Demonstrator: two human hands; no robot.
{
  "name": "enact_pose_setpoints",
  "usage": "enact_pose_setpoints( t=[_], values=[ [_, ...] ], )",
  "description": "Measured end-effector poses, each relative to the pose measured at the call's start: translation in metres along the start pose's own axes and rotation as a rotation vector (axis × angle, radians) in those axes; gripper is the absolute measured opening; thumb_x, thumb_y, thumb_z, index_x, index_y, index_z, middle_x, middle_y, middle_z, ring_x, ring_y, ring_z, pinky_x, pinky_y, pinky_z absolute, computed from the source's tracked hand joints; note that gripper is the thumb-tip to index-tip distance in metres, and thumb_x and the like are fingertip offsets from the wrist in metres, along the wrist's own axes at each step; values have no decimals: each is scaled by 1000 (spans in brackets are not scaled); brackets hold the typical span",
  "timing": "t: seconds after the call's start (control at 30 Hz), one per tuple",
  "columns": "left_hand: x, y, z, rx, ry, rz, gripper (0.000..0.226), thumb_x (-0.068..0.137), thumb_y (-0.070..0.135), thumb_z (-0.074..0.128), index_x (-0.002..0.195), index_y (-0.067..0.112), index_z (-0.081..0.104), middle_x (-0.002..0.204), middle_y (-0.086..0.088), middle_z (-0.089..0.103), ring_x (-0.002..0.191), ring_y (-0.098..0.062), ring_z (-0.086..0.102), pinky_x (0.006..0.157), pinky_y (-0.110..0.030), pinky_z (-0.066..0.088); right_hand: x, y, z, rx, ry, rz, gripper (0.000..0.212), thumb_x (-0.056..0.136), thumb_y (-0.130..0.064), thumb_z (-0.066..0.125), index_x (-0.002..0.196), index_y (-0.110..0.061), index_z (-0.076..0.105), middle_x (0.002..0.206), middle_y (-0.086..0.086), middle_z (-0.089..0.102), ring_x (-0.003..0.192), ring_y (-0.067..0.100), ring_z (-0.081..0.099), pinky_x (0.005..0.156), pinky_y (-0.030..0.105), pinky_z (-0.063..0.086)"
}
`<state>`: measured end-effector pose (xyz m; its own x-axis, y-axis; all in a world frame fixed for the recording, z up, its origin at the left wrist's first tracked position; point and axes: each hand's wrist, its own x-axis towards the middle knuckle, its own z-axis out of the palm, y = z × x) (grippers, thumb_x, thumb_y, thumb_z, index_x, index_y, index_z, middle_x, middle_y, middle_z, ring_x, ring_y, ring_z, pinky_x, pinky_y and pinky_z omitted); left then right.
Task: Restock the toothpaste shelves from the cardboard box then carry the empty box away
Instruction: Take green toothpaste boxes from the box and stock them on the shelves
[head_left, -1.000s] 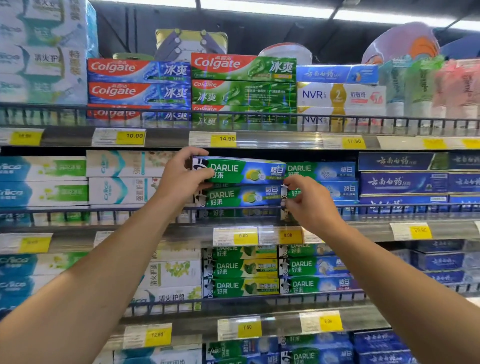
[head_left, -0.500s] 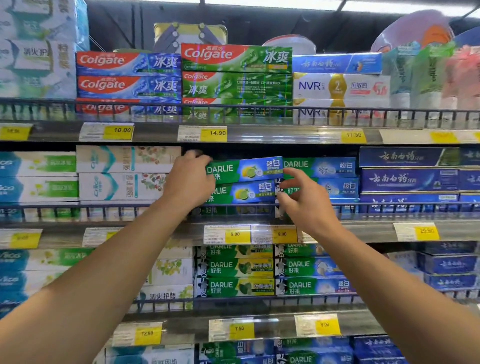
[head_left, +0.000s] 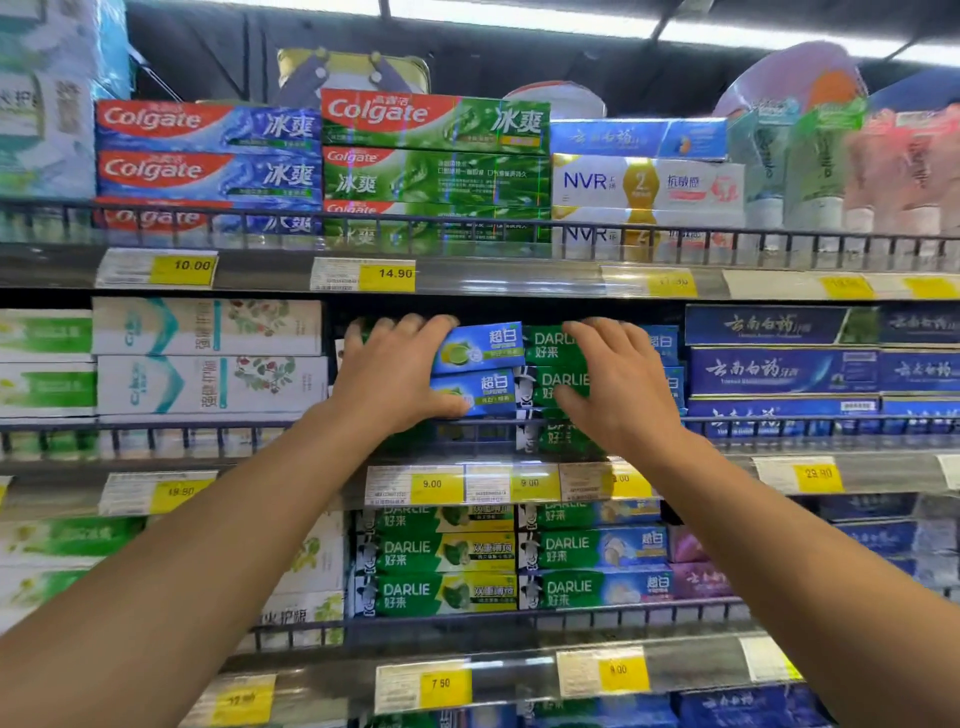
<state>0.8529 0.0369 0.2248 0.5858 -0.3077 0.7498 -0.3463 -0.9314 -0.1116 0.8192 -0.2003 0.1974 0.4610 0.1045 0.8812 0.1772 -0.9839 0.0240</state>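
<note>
On the middle shelf (head_left: 218, 427), two stacked green-and-blue Darlie lemon toothpaste boxes (head_left: 480, 347) lie lengthwise. My left hand (head_left: 392, 376) grips their left half, fingers over the top box and thumb under the lower one. Right beside them is a second Darlie stack (head_left: 548, 344). My right hand (head_left: 615, 382) lies spread against that stack's fronts, with the thumb on the lower box. The cardboard box is out of view.
Colgate boxes (head_left: 208, 124) and NVR boxes (head_left: 644, 182) fill the shelf above. White boxes (head_left: 208, 358) sit to the left and dark blue boxes (head_left: 779, 369) to the right. More Darlie rows (head_left: 436, 553) lie below. Wire rails (head_left: 467, 228) and yellow price tags (head_left: 434, 483) front each shelf.
My left hand slid right over the lemon boxes, which now sit further back on the shelf. My right hand left the lower box's end and spread flat on the neighbouring stack. The view moved closer.
</note>
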Motion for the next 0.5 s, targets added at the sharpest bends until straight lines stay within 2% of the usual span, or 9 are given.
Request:
enact_pose_setpoints(
  t=[0.1,0.27,0.5],
  values=[
    [0,-1,0,-4,8,-20,90,66,72,69,139,35,32,134,0,49,123,-30,44,112,-57,22,12,4,3,-107,-56,9,80,86,-49,61,152,-21,25,153,4,32,139,32,25,117,47,18],
    [-1,-4,3,0,27,-61,92,62,78,66,138,37,34,133,1,51,123,-29,45,112,-57,20,30,0,10,-134,-154,5,90,82,-70,52,152,-24,19,156,1,28,142,30,22,119,55,5],
    [-2,-4,3,-6,26,-68,92,61,78,67,137,37,35,132,2,51,123,-28,45,112,-55,20,34,14,8,-118,-159,-30,89,75,-67,65,147,-28,29,148,0,37,137,31,28,118,53,11]
  ],
)
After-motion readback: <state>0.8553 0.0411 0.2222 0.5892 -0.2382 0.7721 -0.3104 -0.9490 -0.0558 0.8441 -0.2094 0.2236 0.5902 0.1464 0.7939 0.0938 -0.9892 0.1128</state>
